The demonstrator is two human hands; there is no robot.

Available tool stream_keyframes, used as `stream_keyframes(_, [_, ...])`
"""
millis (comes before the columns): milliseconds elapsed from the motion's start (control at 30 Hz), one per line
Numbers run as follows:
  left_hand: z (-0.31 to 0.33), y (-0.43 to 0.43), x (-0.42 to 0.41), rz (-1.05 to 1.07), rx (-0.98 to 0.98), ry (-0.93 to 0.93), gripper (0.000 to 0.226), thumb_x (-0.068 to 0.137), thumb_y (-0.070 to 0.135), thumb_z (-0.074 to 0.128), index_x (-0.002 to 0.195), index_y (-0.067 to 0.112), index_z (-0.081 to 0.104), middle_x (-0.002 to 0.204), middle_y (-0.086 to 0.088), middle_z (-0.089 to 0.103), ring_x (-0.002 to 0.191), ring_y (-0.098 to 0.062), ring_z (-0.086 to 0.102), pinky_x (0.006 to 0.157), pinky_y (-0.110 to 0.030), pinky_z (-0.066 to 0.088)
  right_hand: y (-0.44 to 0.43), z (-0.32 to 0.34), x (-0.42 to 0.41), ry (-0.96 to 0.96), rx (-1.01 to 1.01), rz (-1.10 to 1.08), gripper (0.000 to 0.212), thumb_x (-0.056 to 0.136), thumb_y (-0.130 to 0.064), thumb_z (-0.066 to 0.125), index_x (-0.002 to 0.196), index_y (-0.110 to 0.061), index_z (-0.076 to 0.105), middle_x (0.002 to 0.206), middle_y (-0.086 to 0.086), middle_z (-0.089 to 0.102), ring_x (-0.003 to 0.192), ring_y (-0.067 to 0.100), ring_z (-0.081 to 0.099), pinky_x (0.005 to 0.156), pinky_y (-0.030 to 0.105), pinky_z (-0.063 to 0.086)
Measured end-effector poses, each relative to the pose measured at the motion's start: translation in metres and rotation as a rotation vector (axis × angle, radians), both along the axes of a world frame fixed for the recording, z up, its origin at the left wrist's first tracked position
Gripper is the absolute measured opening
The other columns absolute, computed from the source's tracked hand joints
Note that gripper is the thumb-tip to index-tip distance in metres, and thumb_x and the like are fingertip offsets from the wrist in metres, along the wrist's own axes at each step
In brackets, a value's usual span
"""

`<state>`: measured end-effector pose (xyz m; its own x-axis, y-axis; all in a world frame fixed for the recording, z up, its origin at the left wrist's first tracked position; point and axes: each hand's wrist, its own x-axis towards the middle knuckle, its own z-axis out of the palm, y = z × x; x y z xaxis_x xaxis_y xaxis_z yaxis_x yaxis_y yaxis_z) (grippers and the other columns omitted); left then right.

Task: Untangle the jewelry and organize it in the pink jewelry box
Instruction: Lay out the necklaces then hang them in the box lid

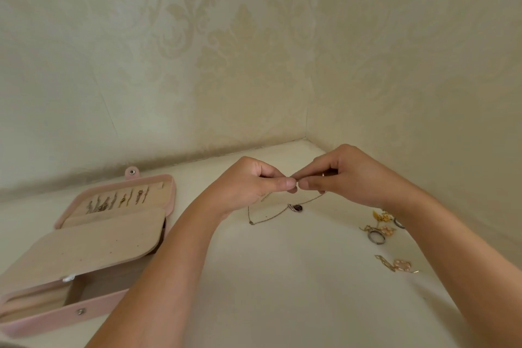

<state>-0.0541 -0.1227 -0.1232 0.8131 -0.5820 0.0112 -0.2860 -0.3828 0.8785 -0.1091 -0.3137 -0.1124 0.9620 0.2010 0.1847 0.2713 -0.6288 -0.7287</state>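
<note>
A thin chain necklace (271, 216) with a dark teardrop pendant (297, 208) hangs from both hands above the white tabletop. My left hand (251, 183) and my right hand (347, 175) pinch the chain's ends together at one spot between thumb and fingertips. The pink jewelry box (169, 198) lies open at the left, with several pieces hung in its lid and a beige flap folded over the middle.
Loose jewelry lies at the right: gold pieces and a grey ring (377, 236), another ring (398, 223), and a gold chain with a rose-gold piece (397, 264). Patterned walls meet in a corner (306, 135) just behind the hands.
</note>
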Motion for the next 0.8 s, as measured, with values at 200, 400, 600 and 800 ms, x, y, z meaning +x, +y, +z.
stream_keyframes(200, [0.002, 0.003, 0.000, -0.025, -0.057, 0.083, 0.022, 0.087, 0.026, 0.065, 0.094, 0.008, 0.074, 0.041, 0.016, 0.031, 0.045, -0.007, 0.023, 0.050, -0.016, 0.023, 0.006, -0.001, 0.000, -0.114, 0.035, -0.066, 0.011, 0.078, -0.023, 0.075, 0.082, -0.032, 0.078, 0.064, 0.001, 0.059, 0.059, 0.008, 0.039, 0.057, 0.024, 0.032])
stream_keyframes(400, [0.000, 0.004, 0.005, 0.036, -0.098, 0.107, 0.020, 0.080, 0.029, 0.071, 0.083, 0.009, 0.074, 0.047, 0.012, 0.028, 0.048, -0.008, 0.024, 0.047, -0.017, 0.021, 0.016, -0.007, 0.000, -0.229, 0.016, -0.122, 0.009, 0.075, -0.024, 0.078, 0.077, -0.032, 0.077, 0.055, -0.012, 0.049, 0.052, 0.005, 0.039, 0.051, 0.015, 0.028])
stream_keyframes(600, [0.001, 0.005, 0.007, 0.085, -0.170, 0.065, 0.014, 0.081, 0.027, 0.071, 0.077, 0.014, 0.075, 0.051, 0.007, 0.026, 0.051, -0.011, 0.022, 0.050, -0.019, 0.021, 0.023, -0.009, -0.003, -0.264, 0.064, -0.167, 0.005, 0.079, -0.024, 0.074, 0.082, -0.025, 0.078, 0.063, -0.017, 0.062, 0.049, 0.003, 0.041, 0.050, 0.009, 0.030])
stream_keyframes(800, [0.002, 0.003, 0.005, 0.127, -0.217, 0.043, 0.016, 0.083, 0.022, 0.068, 0.072, 0.012, 0.070, 0.049, 0.009, 0.029, 0.049, -0.011, 0.023, 0.049, -0.021, 0.021, 0.030, -0.008, -0.007, -0.227, 0.125, -0.229, 0.009, 0.085, -0.021, 0.069, 0.087, -0.025, 0.076, 0.034, -0.017, 0.041, 0.039, 0.010, 0.028, 0.041, 0.011, 0.023])
